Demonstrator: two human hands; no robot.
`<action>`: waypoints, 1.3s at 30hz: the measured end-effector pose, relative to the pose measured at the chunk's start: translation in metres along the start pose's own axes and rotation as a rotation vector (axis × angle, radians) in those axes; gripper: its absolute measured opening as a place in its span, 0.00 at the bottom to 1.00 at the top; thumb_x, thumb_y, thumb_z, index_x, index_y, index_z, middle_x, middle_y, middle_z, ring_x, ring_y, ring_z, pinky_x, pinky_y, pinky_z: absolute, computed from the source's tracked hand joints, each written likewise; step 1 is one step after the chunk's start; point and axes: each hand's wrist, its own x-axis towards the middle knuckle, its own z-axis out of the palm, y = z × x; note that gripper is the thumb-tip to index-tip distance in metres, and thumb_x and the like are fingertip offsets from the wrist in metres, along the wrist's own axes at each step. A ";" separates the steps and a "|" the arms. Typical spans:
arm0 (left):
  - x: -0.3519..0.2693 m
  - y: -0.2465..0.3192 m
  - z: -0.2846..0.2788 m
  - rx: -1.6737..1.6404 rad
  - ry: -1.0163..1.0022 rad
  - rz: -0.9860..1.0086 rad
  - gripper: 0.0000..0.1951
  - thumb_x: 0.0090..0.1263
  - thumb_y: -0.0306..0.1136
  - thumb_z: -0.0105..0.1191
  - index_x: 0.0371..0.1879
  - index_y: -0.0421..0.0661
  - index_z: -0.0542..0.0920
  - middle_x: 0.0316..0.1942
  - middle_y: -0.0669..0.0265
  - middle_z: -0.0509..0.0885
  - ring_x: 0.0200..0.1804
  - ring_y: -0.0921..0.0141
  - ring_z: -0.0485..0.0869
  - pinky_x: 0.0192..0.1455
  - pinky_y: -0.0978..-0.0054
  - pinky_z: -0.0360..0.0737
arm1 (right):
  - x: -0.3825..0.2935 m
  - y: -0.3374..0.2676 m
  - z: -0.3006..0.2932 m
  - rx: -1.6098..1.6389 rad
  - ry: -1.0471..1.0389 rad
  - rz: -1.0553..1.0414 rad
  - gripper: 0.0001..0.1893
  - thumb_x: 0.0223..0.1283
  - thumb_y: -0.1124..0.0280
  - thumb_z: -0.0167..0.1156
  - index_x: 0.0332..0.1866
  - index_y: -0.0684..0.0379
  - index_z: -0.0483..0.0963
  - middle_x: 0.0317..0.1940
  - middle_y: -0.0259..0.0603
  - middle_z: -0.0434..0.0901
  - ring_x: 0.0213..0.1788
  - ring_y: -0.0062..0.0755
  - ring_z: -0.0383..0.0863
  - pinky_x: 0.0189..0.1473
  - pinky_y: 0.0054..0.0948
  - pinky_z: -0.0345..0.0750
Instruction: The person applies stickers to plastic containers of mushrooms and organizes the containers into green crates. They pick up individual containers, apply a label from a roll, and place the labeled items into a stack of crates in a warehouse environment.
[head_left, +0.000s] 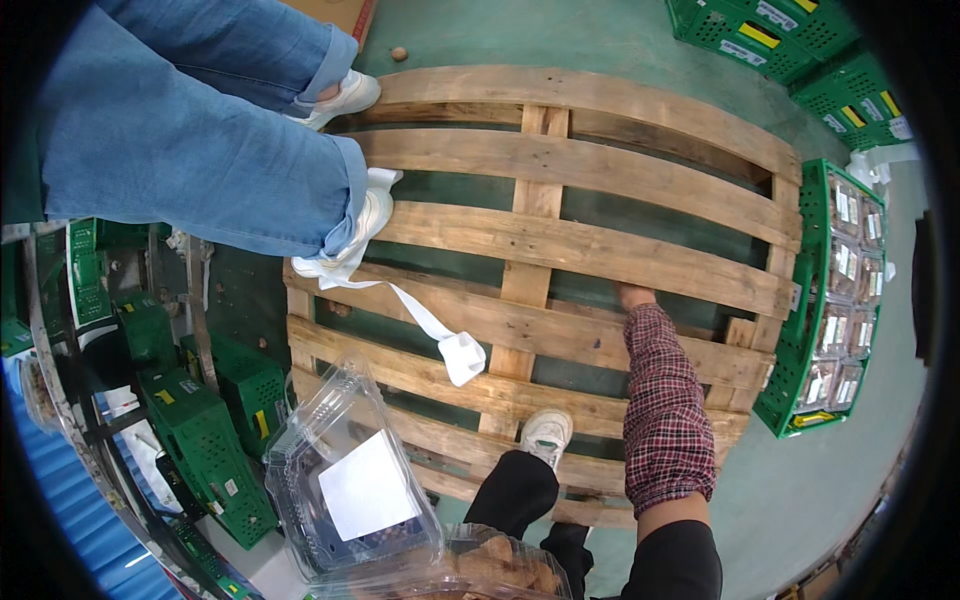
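Observation:
My right arm, in a checked oversleeve, reaches down to the wooden pallet (525, 225). The wrist of my right hand (637, 295) shows at a gap between slats; the fingers are hidden behind a slat, so any hold cannot be told. My left hand is out of view. At the bottom, a clear plastic clamshell box (300, 487) bears a blank-looking white label (369, 486). Beside it, another clear box holds brown pieces (495, 562). A white strip with a crumpled end (460, 358) trails across the slats from a co-worker's shoe (367, 217).
A person in blue jeans (202, 157) stands at the pallet's left edge. To the right, a green crate (795, 375) holds packed clear boxes. More green crates (765, 37) stand at top right and on the left by a metal rack (202, 315). My shoe (547, 437) is at the pallet.

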 end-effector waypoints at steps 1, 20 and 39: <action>0.006 0.001 -0.003 -0.001 -0.014 -0.001 0.28 0.54 0.24 0.60 0.58 0.39 0.71 0.33 0.61 0.77 0.38 0.65 0.76 0.49 0.65 0.74 | 0.005 0.004 0.009 0.004 -0.001 -0.025 0.28 0.64 0.55 0.53 0.67 0.57 0.66 0.63 0.53 0.69 0.66 0.52 0.67 0.66 0.42 0.65; -0.030 -0.084 0.020 0.274 -0.236 -0.144 0.46 0.43 0.12 0.44 0.71 0.51 0.57 0.63 0.53 0.69 0.65 0.51 0.72 0.64 0.41 0.71 | -0.323 0.004 -0.332 2.468 -0.234 0.126 0.33 0.66 0.67 0.54 0.74 0.62 0.52 0.57 0.49 0.72 0.63 0.53 0.73 0.65 0.43 0.73; -0.271 -0.156 -0.028 0.283 -0.451 -0.369 0.49 0.45 0.10 0.40 0.74 0.57 0.56 0.70 0.64 0.63 0.71 0.60 0.66 0.63 0.62 0.76 | -0.661 0.004 -0.528 2.124 0.078 0.255 0.24 0.70 0.68 0.51 0.69 0.61 0.60 0.55 0.45 0.74 0.51 0.29 0.77 0.49 0.25 0.76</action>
